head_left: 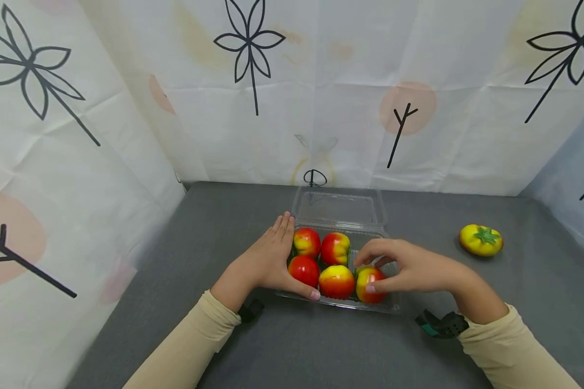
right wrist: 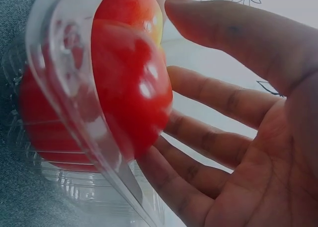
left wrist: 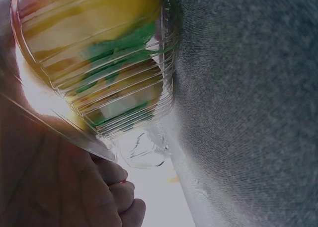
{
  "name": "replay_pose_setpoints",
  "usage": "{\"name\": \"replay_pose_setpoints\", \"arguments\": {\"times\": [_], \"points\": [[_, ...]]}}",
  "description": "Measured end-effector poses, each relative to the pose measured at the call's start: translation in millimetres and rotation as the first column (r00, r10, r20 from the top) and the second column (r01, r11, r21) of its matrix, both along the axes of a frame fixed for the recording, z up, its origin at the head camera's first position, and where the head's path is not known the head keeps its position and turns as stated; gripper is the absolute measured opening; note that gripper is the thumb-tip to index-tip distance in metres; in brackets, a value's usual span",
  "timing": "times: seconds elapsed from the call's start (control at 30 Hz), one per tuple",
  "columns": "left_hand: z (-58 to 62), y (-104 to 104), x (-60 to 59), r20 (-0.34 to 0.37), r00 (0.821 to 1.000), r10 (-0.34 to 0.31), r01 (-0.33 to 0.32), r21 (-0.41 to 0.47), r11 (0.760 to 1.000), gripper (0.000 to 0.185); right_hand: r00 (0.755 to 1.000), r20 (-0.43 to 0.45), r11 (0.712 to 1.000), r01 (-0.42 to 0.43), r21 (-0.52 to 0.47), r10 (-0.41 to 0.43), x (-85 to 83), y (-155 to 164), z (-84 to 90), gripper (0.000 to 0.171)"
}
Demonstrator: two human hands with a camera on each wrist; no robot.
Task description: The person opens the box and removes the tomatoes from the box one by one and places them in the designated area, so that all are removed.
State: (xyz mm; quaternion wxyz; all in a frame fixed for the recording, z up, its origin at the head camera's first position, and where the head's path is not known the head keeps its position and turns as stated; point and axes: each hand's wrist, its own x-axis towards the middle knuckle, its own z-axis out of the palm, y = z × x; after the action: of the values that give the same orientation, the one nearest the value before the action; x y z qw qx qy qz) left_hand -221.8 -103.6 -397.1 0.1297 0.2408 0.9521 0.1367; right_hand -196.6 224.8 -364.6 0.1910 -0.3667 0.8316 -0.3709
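At frame centre, your flat left hand [head_left: 267,265] braced the clear box [head_left: 388,306] while your right hand [head_left: 411,267] cupped a tomato [head_left: 370,283], apparently seating it.

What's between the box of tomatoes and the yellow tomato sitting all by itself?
Nothing. In the head view, only bare grey table lies between the clear box and the yellow tomato.

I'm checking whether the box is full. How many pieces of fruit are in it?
5. Back row: two fruits. Front row: three, the rightmost under the right hand. That hand may hide a sixth at back right.
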Motion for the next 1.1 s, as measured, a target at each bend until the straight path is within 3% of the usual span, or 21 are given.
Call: {"name": "replay_pose_setpoints", "arguments": {"times": [0.4, 1.1], "points": [[-2.6, -2.2, 5.8, -0.024, 0.999, -0.022, 0.023, 0.011, 1.000, 0.153, 1.000, -0.015, 1.000, -0.015, -0.016, 0.015, 6.1, 0.1, -7.3, 0.034], [-1.2, -4.2, 7.2, -0.034, 0.999, -0.017, 0.017, 0.005, 1.000, 0.153, 0.999, -0.007, 0.999, -0.034, 0.019, 0.035, 7.3, -2.0, -0.5, 0.038]]}}
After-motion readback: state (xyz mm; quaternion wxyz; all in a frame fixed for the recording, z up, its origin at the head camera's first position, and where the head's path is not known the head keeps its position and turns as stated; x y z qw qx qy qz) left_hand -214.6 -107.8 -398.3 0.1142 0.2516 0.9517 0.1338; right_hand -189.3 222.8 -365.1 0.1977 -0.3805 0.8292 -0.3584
